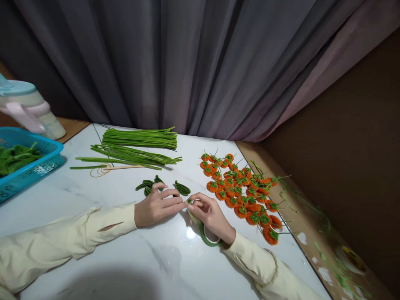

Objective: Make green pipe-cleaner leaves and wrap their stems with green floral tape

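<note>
My right hand pinches the end of a strip of green floral tape between thumb and fingers. Under that hand lies the tape's roll, partly covered by my palm and wrist. A tiny dark green tip shows at the pinch; what it belongs to is hidden. My left hand is stretched out with fingers apart, its fingertips meeting those of the right. Behind the left fingers are looped dark green fuzzy leaves, partly covered. One more dark green leaf lies between the hands, just beyond them.
Bundles of green pipe cleaners lie at the back, with a thin wooden stick before them. Several orange fuzzy persimmons with green tops spread on the right. A blue basket and a lidded cup stand left.
</note>
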Motion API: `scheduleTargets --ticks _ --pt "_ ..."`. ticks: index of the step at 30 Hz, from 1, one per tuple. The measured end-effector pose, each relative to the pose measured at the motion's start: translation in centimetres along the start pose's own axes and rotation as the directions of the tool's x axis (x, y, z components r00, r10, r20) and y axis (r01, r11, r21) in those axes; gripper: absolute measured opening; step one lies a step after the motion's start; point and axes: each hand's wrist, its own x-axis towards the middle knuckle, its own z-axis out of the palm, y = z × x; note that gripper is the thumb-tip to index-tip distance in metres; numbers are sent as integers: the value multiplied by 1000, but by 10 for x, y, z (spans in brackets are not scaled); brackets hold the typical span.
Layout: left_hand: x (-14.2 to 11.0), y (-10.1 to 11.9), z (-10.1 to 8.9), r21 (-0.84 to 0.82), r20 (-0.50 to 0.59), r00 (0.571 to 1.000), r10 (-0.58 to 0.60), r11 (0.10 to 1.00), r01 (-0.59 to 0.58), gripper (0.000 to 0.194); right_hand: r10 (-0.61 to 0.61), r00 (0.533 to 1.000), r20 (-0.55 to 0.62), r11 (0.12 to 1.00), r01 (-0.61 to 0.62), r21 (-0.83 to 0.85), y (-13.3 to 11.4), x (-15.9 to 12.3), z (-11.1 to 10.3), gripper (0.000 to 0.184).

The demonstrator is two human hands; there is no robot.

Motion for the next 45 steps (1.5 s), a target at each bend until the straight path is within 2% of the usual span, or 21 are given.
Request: scheduleTargets --ticks 14,18,21,25,32,36,41,45 --pt "-1 7 3 66 -9 997 -80 995 80 32 -20 1000 4 999 20 -28 2 -1 0 34" --pt "4 8 0 21 0 998 -64 998 64 31 -21 1000 11 999 22 -32 3 -1 -1 33" --pt "11 11 -4 -92 42 985 -167 981 170 29 -44 999 26 998 45 -52 4 0 -3 29" --pt "19 15 -8 -254 146 931 -334 897 362 22 -62 997 42 995 65 -71 6 1 -5 27" --pt "20 14 -9 -401 240 860 -450 761 510 22 -52 998 45 997 54 -55 5 1 -3 29" --pt "23 13 -10 -479 316 819 -479 664 574 20 -46 997 57 998 48 -43 3 1 -3 30" --pt "21 11 -7 -595 403 773 -490 502 628 15 -90 994 69 990 97 -102 2 -1 -3 27" --pt "19 8 -6 -617 432 763 -481 460 639 12 -124 990 71 977 134 -165 1 -3 -3 26"
